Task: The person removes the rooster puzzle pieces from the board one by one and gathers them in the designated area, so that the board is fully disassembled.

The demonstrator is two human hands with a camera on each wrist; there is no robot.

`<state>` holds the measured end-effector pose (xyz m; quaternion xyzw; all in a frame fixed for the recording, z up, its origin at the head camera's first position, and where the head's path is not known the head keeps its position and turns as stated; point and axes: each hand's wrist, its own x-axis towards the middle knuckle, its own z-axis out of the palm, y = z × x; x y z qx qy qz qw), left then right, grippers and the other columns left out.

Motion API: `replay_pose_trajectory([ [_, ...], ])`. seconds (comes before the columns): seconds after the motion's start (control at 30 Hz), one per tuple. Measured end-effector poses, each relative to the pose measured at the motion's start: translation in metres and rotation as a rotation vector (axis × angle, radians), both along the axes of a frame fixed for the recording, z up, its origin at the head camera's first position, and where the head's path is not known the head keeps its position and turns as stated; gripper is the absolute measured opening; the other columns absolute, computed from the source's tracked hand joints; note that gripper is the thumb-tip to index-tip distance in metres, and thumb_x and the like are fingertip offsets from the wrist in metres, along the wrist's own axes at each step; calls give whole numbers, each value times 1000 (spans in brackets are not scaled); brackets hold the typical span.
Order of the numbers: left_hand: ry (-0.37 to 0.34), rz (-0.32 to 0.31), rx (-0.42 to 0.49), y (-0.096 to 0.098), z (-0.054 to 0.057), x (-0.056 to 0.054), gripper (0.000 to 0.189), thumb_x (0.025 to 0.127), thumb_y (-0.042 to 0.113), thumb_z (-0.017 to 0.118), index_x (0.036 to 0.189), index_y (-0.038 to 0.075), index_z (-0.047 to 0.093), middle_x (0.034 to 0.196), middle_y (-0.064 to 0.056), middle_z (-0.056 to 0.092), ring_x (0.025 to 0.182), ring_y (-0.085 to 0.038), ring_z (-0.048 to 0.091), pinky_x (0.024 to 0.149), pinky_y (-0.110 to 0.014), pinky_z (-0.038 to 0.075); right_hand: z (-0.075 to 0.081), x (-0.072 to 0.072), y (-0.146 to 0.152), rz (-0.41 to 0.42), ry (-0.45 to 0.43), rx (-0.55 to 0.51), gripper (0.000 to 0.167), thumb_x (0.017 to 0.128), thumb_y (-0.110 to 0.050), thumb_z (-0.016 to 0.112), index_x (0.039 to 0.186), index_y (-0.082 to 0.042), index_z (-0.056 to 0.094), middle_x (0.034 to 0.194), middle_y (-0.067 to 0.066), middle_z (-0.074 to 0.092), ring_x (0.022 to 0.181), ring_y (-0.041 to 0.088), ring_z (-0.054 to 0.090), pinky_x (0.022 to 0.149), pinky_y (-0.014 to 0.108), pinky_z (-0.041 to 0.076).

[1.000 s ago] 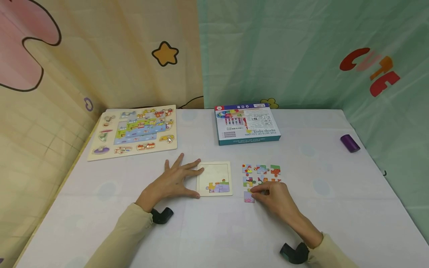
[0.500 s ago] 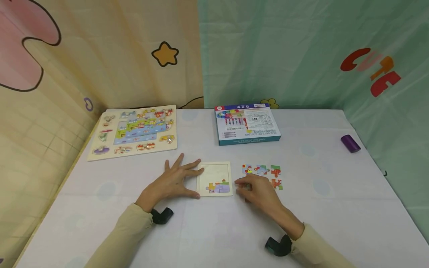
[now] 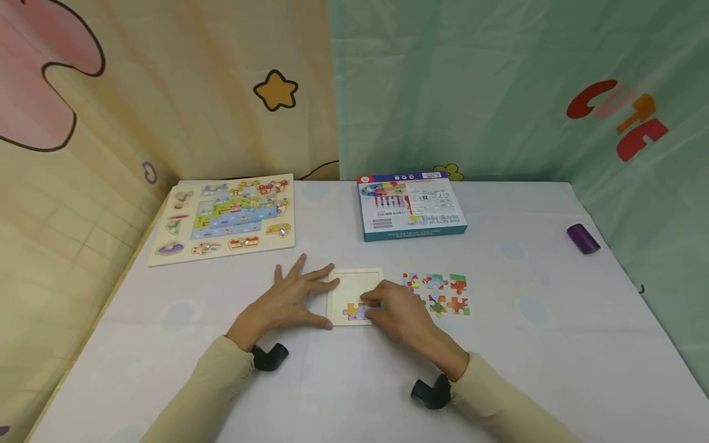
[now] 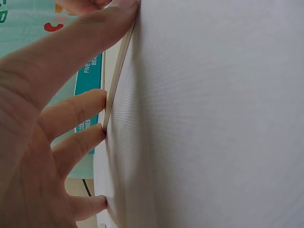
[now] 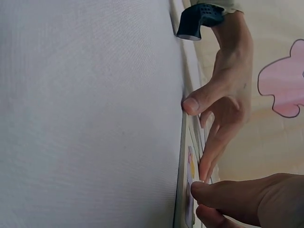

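A small pale wooden puzzle tray point(image 3: 346, 289) lies flat in the middle of the table in the head view. Yellow and lilac jigsaw pieces point(image 3: 352, 311) sit along its lower part. My left hand point(image 3: 288, 299) spreads its fingers along the tray's left edge, thumb at the near corner. In the left wrist view, fingertips point(image 4: 101, 97) touch that edge. My right hand point(image 3: 402, 312) is over the tray's right side, thumb and fingers pinching a puzzle piece that they mostly hide. Loose puzzle pieces point(image 3: 458, 306) lie in rows to the right, some hidden behind this hand.
A wooden knob puzzle board point(image 3: 160, 237) with picture sheets on it lies at the back left. Behind the tray stands a flat teal and white box point(image 3: 415, 234). A purple cylinder point(image 3: 583, 239) lies near the right edge. Curtains point(image 3: 443, 86) hang behind the table.
My right hand has moved left from the loose pieces onto the tray, pinching a piece. My left hand stays at the tray's edge.
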<state>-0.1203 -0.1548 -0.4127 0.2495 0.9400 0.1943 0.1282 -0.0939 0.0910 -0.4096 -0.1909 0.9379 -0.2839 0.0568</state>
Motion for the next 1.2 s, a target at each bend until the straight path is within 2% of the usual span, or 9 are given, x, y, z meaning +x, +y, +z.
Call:
replay_pose_trajectory([
  [0.23,10,-7,-1,1,0,-1,88,64,61,84,140,26,56,157,4,33,146,-49,2,100,-82,2,-3,-3,-1,40,-5,20,19,82,-10,78,101,-10,78,88,-2,66,78,10,59,67,26,50],
  [0.7,10,-9,-6,2,1,-1,88,65,60,84,141,26,56,157,4,34,146,-49,2,100,-82,2,-2,-1,-4,-12,-59,-56,14,81,-5,78,94,-8,76,86,-2,65,78,11,58,70,28,49],
  [1.03,5,-5,7,0,0,0,88,64,61,84,140,26,56,157,4,34,146,-49,1,99,-82,1,-5,1,-3,-22,-42,-101,14,82,-7,78,95,-10,73,84,-5,65,71,8,53,64,24,46],
  [1.2,8,-9,6,0,0,0,88,64,61,84,140,25,57,157,3,34,146,-49,2,99,-82,1,-6,2,-2,-43,-45,-158,10,84,-11,78,91,-14,72,80,-9,66,62,7,50,56,22,43],
])
